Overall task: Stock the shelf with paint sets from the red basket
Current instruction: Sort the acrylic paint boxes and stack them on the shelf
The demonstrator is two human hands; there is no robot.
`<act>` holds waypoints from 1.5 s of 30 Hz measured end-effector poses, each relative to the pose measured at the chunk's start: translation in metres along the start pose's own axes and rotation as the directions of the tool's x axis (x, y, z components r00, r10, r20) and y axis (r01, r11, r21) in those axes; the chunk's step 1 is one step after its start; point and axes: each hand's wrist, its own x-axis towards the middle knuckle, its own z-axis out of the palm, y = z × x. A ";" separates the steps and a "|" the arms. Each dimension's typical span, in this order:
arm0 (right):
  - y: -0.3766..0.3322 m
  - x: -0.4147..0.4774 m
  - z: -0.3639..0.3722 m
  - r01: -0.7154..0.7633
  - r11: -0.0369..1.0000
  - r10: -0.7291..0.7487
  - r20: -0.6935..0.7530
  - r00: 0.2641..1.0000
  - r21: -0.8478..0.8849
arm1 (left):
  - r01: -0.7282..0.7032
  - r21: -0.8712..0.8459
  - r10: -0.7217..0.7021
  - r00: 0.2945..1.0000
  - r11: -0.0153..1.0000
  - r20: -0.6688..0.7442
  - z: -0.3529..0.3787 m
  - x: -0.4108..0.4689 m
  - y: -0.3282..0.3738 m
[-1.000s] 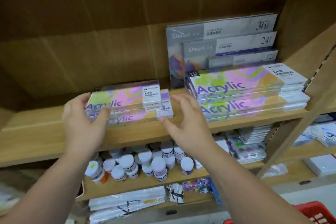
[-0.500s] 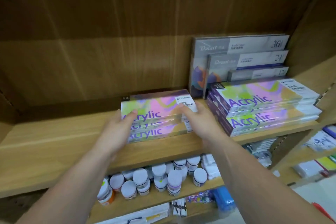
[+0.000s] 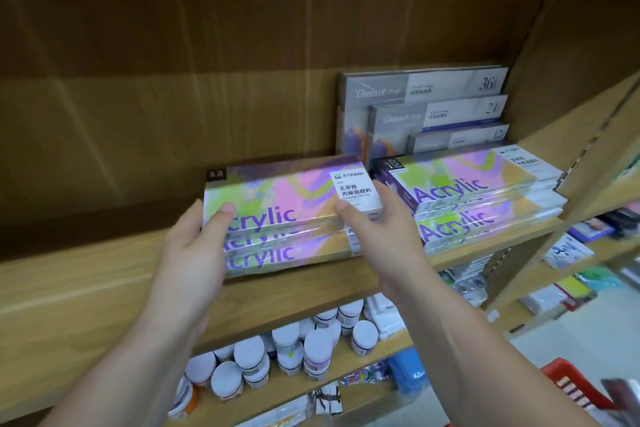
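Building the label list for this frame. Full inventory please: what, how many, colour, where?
pastel "Acrylic" paint-set boxes marked 12: three stacked, pink-green-orange, mid shelf
pastel "Acrylic" boxes marked 18: stack, count unclear, same colours, right of those
grey Dmart boxes: three, upright behind the 18 stack
white-lidded paint jars: many, shelf below
red plastic basket: one, bottom right corner, cut off
wooden shelf: one, light brown, bears both stacks
left hand: one, grips the 12 stack's left end
right hand: one, grips its right end
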 end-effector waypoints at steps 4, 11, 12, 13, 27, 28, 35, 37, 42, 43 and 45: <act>-0.028 0.010 -0.036 0.095 0.995 -0.094 -0.029 0.995 0.034 | -0.105 -0.053 0.108 0.993 0.993 0.039 0.026 -0.005 0.030; -0.059 0.048 -0.154 0.131 0.991 -0.130 -0.056 0.990 0.008 | -0.128 -0.001 0.125 0.972 0.992 0.197 0.125 -0.012 0.066; -0.061 0.053 -0.172 0.128 0.992 -0.129 -0.047 0.991 -0.009 | -0.101 0.005 0.097 0.970 0.995 0.224 0.143 -0.009 0.068; -0.060 0.062 -0.188 0.118 0.993 -0.119 -0.041 0.992 -0.021 | -0.076 0.003 0.073 0.966 0.997 0.246 0.161 -0.009 0.071; 0.017 0.150 -0.310 0.038 0.983 -0.041 -0.016 0.999 -0.179 | -0.243 0.571 -0.003 0.919 0.785 0.394 0.283 0.015 0.040; 0.023 0.148 -0.311 0.061 0.981 -0.063 -0.008 0.998 -0.185 | -0.260 0.613 0.005 0.923 0.746 0.385 0.281 0.015 0.040; 0.070 0.127 -0.313 0.082 0.911 -0.230 -0.334 0.914 -0.403 | -0.390 0.648 0.151 0.907 0.655 0.393 0.280 0.020 0.034; 0.068 0.127 -0.312 0.036 0.896 -0.239 -0.412 0.879 -0.442 | -0.436 0.666 0.204 0.893 0.605 0.400 0.290 0.022 0.032; 0.059 0.134 -0.307 -0.084 0.870 -0.173 -0.462 0.870 -0.486 | -0.479 0.721 0.291 0.878 0.500 0.381 0.314 0.030 0.028; 0.059 0.135 -0.308 -0.080 0.862 -0.188 -0.462 0.867 -0.501 | -0.485 0.723 0.303 0.874 0.492 0.381 0.317 0.032 0.027; 0.063 0.136 -0.307 -0.055 0.826 -0.242 -0.440 0.865 -0.561 | -0.481 0.723 0.304 0.876 0.496 0.374 0.319 0.035 0.025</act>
